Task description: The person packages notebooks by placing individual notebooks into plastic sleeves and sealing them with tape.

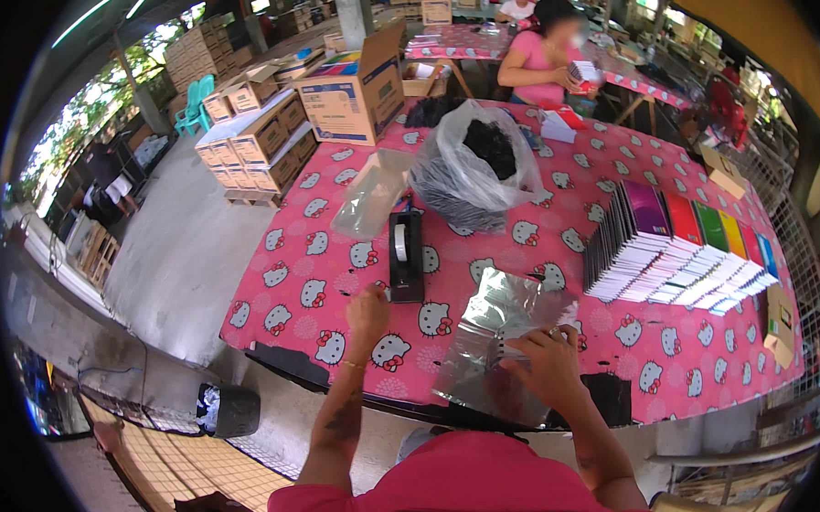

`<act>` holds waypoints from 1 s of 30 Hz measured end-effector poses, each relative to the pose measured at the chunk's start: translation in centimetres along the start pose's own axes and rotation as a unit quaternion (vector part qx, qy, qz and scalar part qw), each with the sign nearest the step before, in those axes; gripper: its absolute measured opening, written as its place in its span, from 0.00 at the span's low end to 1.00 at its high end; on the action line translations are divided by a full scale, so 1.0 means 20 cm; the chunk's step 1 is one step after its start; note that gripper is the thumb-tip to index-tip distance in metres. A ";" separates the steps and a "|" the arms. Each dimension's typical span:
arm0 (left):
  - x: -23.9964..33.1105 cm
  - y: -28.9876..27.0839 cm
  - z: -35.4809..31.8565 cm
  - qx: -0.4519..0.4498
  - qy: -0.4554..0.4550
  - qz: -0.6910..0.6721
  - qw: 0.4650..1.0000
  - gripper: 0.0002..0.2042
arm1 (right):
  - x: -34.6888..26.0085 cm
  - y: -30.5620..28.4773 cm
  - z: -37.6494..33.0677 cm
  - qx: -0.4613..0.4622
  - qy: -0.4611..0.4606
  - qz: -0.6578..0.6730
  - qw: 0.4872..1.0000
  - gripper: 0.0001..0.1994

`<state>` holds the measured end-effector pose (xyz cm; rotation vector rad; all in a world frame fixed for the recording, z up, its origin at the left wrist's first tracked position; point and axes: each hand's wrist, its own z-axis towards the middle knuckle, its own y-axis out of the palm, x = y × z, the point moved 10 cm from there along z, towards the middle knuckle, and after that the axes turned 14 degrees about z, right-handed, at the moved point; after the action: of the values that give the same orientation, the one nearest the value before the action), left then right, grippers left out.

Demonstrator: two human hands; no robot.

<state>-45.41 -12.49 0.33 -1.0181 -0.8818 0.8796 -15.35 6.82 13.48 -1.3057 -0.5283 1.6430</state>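
Observation:
My left hand [369, 314] is closed in a pinch just left of the front end of a black tape dispenser [407, 270]. Whatever lies between its fingertips is too small to make out. A roll of tape [400, 243] sits in the dispenser. My right hand [547, 360] rests on a shiny clear plastic sleeve [488, 330] near the table's front edge, thumb apart from the fingers. The sleeve lies flat and catches the light; whether anything is inside it cannot be told.
Stacked notebooks with coloured covers [652, 250] stand to the right. Beyond the dispenser are a plastic bag of black material [457, 185], clear plastic sleeves [371, 195] and a large carton [353, 98]. A person in pink [543, 63] handles notebooks across the table. A bin [229, 410] stands below left.

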 end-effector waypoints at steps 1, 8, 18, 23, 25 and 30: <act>0.05 -0.06 0.00 -0.055 0.010 0.017 0.998 0.04 | 0.00 0.00 -0.01 0.002 0.011 -0.005 1.000 0.16; 0.94 -0.41 -0.38 -0.210 0.411 -0.430 0.776 0.08 | 0.00 0.03 -0.02 0.026 0.049 -0.029 0.998 0.18; 1.16 -0.38 -0.37 -0.155 0.588 -0.347 0.714 0.08 | 0.01 -0.10 -0.04 0.071 0.090 -0.014 0.993 0.27; 1.24 -0.32 -0.40 -0.214 0.567 -0.375 0.701 0.06 | 0.55 -0.09 -0.35 0.198 0.107 0.222 0.949 0.40; 1.26 -0.28 -0.41 -0.237 0.559 -0.378 0.699 0.07 | 0.53 0.04 -0.37 0.151 0.075 0.254 0.952 0.37; 1.30 -0.27 -0.41 -0.228 0.538 -0.397 0.707 0.07 | 0.32 0.15 -0.25 0.020 -0.053 0.099 0.993 0.30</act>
<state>-27.04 7.04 8.03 -1.1692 -0.3857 -0.7244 -11.89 9.84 6.12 -1.2796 -0.4384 1.8861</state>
